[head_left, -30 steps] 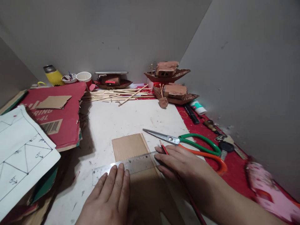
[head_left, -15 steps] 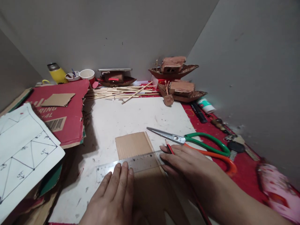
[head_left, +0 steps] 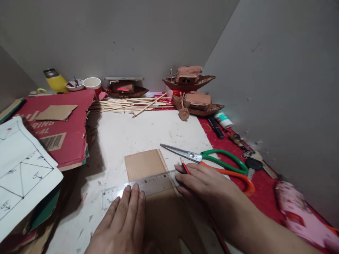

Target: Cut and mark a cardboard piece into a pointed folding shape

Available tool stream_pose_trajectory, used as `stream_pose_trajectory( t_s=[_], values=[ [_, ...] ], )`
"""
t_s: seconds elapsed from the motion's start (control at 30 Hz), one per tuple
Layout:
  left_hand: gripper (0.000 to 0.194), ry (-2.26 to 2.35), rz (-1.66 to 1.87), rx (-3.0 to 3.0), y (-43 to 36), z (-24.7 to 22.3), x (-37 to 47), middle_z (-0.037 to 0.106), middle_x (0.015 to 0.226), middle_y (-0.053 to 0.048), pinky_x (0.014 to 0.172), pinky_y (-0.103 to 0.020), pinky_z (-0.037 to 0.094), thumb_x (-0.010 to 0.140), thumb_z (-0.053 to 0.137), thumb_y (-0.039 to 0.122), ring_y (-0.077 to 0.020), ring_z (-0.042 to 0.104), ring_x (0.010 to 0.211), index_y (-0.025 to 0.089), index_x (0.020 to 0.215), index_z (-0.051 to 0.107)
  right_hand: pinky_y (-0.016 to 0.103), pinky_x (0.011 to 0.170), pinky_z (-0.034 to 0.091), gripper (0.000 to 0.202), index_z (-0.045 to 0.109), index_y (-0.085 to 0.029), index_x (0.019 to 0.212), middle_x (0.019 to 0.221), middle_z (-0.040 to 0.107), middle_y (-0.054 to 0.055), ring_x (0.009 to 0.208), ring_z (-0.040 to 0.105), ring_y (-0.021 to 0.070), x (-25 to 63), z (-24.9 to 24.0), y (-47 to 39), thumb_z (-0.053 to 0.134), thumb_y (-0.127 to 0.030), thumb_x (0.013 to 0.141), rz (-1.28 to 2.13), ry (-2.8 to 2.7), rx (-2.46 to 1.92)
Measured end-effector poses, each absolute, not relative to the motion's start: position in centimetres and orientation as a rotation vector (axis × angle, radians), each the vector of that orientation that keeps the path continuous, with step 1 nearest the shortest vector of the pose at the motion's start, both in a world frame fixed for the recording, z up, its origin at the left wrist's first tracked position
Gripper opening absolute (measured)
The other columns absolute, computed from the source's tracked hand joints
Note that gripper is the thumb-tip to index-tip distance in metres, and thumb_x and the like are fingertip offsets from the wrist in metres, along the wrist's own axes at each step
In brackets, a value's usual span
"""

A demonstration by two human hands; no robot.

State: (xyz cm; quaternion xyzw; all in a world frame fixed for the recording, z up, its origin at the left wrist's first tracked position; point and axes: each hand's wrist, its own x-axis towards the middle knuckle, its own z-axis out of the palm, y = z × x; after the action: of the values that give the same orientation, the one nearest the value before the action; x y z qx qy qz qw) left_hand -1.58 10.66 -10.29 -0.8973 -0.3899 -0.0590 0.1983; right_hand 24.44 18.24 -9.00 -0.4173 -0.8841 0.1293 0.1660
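Observation:
A clear ruler (head_left: 155,183) lies slantwise across a strip of brown cardboard (head_left: 144,164) on the white sheet. My left hand (head_left: 122,218) rests flat on the ruler's left part, fingers stretched out. Over the ruler's right end is my right hand (head_left: 206,185), its fingers closed around a red pencil (head_left: 185,167) whose tip points up and away. The fingertips of this hand touch the ruler near the cardboard's right edge. Just beyond it lie scissors (head_left: 194,156) with one green and one orange handle. My hands hide the nearer part of the cardboard.
Red cardboard (head_left: 74,137) and a paper with a drawn pattern (head_left: 34,176) are stacked at left. Thin wooden sticks (head_left: 119,104) lie at the back near brown model boats (head_left: 197,100). A marker (head_left: 215,127), keys (head_left: 254,164) and a pink pouch (head_left: 296,215) line the right side.
The whole view has shifted slightly, so things appear a little further left. My hands, the ruler and the pencil keep nearly the same places on the cardboard.

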Motion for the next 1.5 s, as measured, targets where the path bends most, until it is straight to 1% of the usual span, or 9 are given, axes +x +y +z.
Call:
stream_pose_trajectory(
  t_s=[0.13,0.3,0.47,0.63,0.97,1.07,1.2,1.37,1.5],
  values=[
    [0.055,-1.065,-0.149,-2.513,10.7,-10.1,-1.5,0.063,0.133,-0.018,0.088,-0.032,0.054,0.094,0.045,0.043,-0.028,0.062,0.119,0.002,0.129,0.057,0.043,0.072,0.048,0.022,0.061,-0.019,0.08,0.093,0.069,0.013,0.085,0.06,0.029,24.4,-8.7,18.2,0.045,-0.016,0.095,0.382,-2.519,-1.168],
    [0.05,-1.078,-0.153,-2.512,10.7,-10.1,-1.4,0.063,0.133,-0.018,0.087,-0.031,0.056,0.093,0.045,0.034,-0.0276,0.063,0.119,0.002,0.13,0.056,0.041,0.069,0.049,0.025,0.063,-0.02,0.082,0.095,0.07,0.013,0.083,0.062,0.0284,24.1,-8.2,18.2,0.043,-0.017,0.096,0.327,-2.502,-1.133],
    [0.05,-1.089,-0.157,-2.519,10.5,-10.1,-1.3,0.064,0.132,-0.019,0.087,-0.032,0.056,0.094,0.044,0.035,-0.0283,0.063,0.118,0.002,0.129,0.057,0.038,0.064,0.049,0.031,0.064,-0.02,0.079,0.086,0.07,0.012,0.079,0.063,0.0277,23.9,-7.9,18.2,0.04,-0.022,0.098,0.296,-2.489,-1.126],
    [0.045,-1.213,-0.205,-2.53,10.3,-10.1,-1.0,0.062,0.134,-0.018,0.092,-0.034,0.054,0.095,0.041,0.027,-0.0282,0.06,0.122,0.004,0.131,0.057,0.038,0.065,0.051,0.03,0.065,-0.022,0.08,0.088,0.071,0.012,0.082,0.065,0.0283,24.0,-7.8,18.3,0.042,-0.021,0.097,0.298,-2.472,-1.127],
    [0.052,-1.237,-0.207,-2.51,10.2,-10.6,-0.7,0.061,0.136,-0.018,0.096,-0.034,0.049,0.098,0.038,0.041,-0.0284,0.056,0.126,0.005,0.131,0.057,0.036,0.058,0.05,0.033,0.061,-0.023,0.074,0.083,0.072,0.011,0.076,0.065,0.0266,23.8,-7.8,18.2,0.039,-0.023,0.098,0.239,-2.451,-1.099],
    [0.051,-1.175,-0.166,-2.532,10.3,-10.4,-0.9,0.062,0.135,-0.017,0.095,-0.032,0.05,0.098,0.04,0.039,-0.0273,0.058,0.124,0.005,0.132,0.056,0.034,0.059,0.05,0.032,0.061,-0.024,0.074,0.082,0.072,0.01,0.075,0.065,0.0256,23.9,-7.7,18.2,0.04,-0.022,0.098,0.243,-2.446,-1.092],
    [0.047,-1.258,-0.185,-2.509,10.1,-10.4,-0.7,0.061,0.137,-0.016,0.096,-0.034,0.051,0.1,0.036,0.032,-0.0275,0.057,0.125,0.006,0.132,0.057,0.035,0.06,0.049,0.031,0.061,-0.024,0.075,0.083,0.072,0.01,0.076,0.064,0.0256,24.1,-7.7,18.2,0.041,-0.021,0.097,0.248,-2.441,-1.12],
    [0.046,-1.231,-0.163,-2.512,10.1,-10.2,-0.7,0.06,0.137,-0.016,0.094,-0.033,0.053,0.099,0.035,0.031,-0.0274,0.058,0.125,0.005,0.131,0.057,0.036,0.061,0.049,0.029,0.063,-0.023,0.077,0.088,0.072,0.011,0.077,0.064,0.0255,24.1,-7.8,18.1,0.041,-0.017,0.095,0.309,-2.447,-1.133],
    [0.046,-1.148,-0.181,-2.548,10.4,-10.2,-1.1,0.062,0.135,-0.018,0.091,-0.032,0.055,0.097,0.041,0.031,-0.028,0.06,0.122,0.003,0.131,0.057,0.037,0.063,0.05,0.029,0.066,-0.023,0.08,0.089,0.073,0.011,0.077,0.063,0.0255,24.1,-7.9,18.0,0.041,-0.018,0.095,0.325,-2.436,-1.123]
  ],
)
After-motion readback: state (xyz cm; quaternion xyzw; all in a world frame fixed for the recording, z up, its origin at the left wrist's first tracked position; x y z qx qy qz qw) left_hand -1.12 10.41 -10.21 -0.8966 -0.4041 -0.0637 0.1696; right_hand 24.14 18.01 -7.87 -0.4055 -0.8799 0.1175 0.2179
